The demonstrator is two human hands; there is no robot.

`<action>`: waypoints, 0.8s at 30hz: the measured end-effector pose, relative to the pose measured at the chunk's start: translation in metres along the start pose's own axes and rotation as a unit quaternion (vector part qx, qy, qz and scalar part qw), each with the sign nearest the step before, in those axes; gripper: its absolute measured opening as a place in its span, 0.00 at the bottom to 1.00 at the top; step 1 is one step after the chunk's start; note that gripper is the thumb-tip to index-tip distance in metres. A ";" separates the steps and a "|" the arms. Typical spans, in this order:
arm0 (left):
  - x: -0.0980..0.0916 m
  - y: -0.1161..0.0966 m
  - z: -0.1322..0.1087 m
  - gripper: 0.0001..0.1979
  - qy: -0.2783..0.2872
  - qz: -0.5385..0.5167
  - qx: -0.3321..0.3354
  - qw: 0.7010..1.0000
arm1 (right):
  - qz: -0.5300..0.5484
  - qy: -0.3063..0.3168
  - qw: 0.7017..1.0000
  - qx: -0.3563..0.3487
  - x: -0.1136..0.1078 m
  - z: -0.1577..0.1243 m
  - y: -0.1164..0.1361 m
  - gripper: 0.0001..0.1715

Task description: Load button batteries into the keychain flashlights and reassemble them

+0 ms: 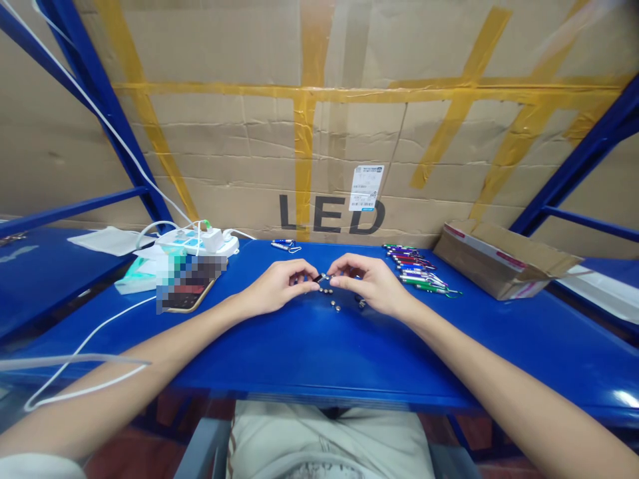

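My left hand (277, 285) and my right hand (370, 283) meet over the middle of the blue table (309, 352). Between the fingertips of both hands is a small dark cylindrical part (317, 278); a tiny silver piece sits at my right fingertips, against its end. Several small silver button cells (331, 298) lie loose on the table just below the fingers. A pile of small coloured keychain flashlights (418, 269) lies right of my right hand.
An open cardboard box (499, 258) stands at the right. A phone (187, 289), a white power strip (200, 241) with cables and a teal packet sit at the left. One flashlight (284, 245) lies at the back. Taped cardboard forms the wall behind.
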State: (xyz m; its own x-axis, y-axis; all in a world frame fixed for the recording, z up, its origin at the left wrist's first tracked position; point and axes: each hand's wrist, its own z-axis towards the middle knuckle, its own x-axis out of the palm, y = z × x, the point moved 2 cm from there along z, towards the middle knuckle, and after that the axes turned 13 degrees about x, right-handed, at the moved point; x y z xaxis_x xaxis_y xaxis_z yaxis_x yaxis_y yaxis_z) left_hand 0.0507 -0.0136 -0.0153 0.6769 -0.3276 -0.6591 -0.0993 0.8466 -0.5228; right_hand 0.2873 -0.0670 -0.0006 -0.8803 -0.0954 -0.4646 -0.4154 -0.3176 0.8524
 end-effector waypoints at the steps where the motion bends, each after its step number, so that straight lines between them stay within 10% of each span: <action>1: 0.000 -0.001 0.000 0.15 -0.004 0.001 0.004 1.000 | -0.005 -0.008 1.000 -0.007 0.000 -0.001 0.001 0.13; 24: 0.004 -0.015 0.000 0.13 0.006 0.029 0.053 0.998 | -0.118 -0.047 0.987 -0.104 0.006 -0.010 0.010 0.10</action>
State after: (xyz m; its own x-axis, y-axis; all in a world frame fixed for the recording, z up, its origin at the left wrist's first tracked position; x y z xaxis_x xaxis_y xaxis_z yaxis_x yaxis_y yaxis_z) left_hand 0.0549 -0.0274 -0.0100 0.6631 -0.2820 -0.6934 -0.0590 0.9037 -0.4241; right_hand 0.2798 -0.0798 0.0028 -0.7863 0.0880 -0.6115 -0.5635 -0.5079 0.6515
